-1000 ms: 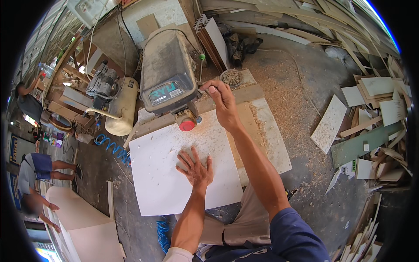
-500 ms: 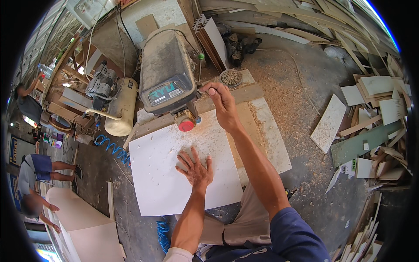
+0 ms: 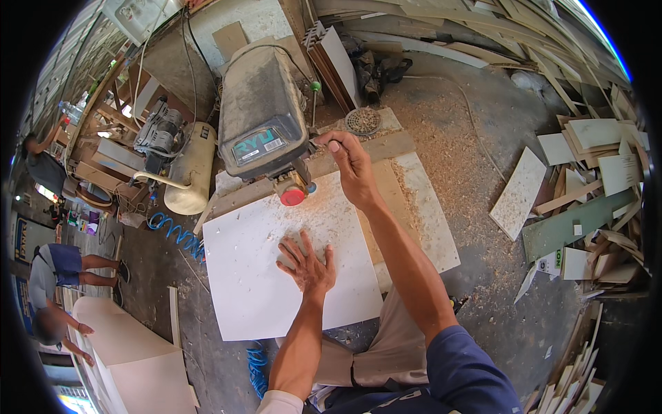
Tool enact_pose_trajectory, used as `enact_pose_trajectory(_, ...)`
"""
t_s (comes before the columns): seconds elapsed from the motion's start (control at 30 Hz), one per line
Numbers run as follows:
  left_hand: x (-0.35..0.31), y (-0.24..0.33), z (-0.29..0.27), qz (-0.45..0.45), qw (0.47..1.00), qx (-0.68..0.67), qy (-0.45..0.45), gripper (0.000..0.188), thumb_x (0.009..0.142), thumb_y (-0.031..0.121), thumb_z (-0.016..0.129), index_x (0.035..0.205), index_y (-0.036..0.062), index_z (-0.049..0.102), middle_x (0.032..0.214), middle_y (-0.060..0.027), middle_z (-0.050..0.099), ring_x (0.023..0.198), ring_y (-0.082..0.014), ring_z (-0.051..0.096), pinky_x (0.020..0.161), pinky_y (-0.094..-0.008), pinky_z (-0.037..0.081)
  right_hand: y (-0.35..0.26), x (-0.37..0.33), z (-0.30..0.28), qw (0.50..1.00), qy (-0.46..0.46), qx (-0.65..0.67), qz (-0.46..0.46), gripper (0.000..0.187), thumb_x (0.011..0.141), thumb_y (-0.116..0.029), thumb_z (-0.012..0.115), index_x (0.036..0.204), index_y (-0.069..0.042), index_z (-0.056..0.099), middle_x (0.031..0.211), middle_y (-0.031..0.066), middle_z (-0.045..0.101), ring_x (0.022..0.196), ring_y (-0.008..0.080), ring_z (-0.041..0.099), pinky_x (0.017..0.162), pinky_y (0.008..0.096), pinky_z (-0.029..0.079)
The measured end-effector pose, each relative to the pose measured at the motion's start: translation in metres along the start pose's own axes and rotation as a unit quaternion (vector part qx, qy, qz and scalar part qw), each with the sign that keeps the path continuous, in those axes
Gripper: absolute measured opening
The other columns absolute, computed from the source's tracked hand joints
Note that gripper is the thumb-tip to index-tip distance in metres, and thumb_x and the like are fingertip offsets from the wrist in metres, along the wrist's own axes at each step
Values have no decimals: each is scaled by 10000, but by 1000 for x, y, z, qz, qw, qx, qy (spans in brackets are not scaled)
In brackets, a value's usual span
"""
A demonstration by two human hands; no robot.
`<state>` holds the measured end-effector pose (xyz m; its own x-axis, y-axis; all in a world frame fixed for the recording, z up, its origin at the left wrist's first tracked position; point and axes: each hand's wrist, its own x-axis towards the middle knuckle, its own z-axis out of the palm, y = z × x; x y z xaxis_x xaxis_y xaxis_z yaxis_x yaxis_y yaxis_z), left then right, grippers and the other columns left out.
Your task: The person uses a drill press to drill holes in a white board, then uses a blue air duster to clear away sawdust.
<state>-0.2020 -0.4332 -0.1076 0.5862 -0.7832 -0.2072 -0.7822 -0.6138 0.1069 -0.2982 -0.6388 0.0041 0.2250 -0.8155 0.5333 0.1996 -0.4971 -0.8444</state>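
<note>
A dusty grey drill press (image 3: 258, 114) with a red round switch (image 3: 292, 196) stands over a white board (image 3: 276, 303). My left hand (image 3: 307, 265) lies flat on the board with its fingers spread, just below the drill head. Up at the press's right side, my right hand (image 3: 350, 165) is closed round the feed handle (image 3: 320, 140). Wood shavings (image 3: 317, 210) are scattered on the board beneath the head. The drill bit and the spot under it are hidden by the head. The board rests on a larger wooden table (image 3: 431, 228).
A cream air compressor (image 3: 191, 169) with a blue coiled hose (image 3: 176, 236) stands at the left. Board offcuts (image 3: 593, 186) are heaped at the right. Another person (image 3: 52, 290) bends over large pale panels (image 3: 131, 331) at the lower left. A round metal grate (image 3: 363, 121) lies behind the table.
Almost nothing differs. Both hands keep their places, and the whole view has shifted very slightly.
</note>
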Motion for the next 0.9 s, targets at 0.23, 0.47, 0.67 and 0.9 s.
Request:
enact_pose_trajectory(0.23, 0, 1, 0, -3, 1000, -5, -1, 857, 1052, 638, 386, 1714, 211, 49, 1754, -263, -11, 1620, -450, -77, 1242, -707, -12, 2, -2, 0, 1000, 1, 10, 2, 241, 1145, -219, 499, 1216, -48, 654, 1219, 54, 669, 1173, 161, 573, 1056, 316, 419)
enact_pose_trajectory(0.47, 0, -1, 1, 2, 1000, -14, 6, 876, 1041, 630, 419, 1712, 192, 66, 1750, -270, -14, 1615, -462, -86, 1234, -717, -21, 5, -6, 0, 995, -18, 97, 32, 220, 1148, -204, 492, 1232, -62, 638, 1270, 39, 675, 1144, 148, 569, 1034, 310, 433)
enact_pose_trajectory(0.67, 1, -2, 3, 7, 1000, -12, 11, 874, 1041, 633, 415, 1712, 190, 73, 1746, -279, -21, 1613, -470, -85, 1227, -724, -15, 4, -8, 3, 998, 21, 65, 9, 225, 1121, -206, 534, 1191, -47, 677, 1164, 87, 728, 1080, 240, 637, 982, 361, 484)
enact_pose_trajectory(0.9, 1, -3, 4, 8, 1000, -11, 13, 870, 1042, 632, 411, 1711, 194, 66, 1745, -281, -27, 1612, -472, -84, 1223, -731, -12, 8, -9, 3, 998, 18, 65, -5, 209, 1117, -194, 538, 1193, -53, 673, 1173, 88, 729, 1073, 255, 638, 975, 371, 485)
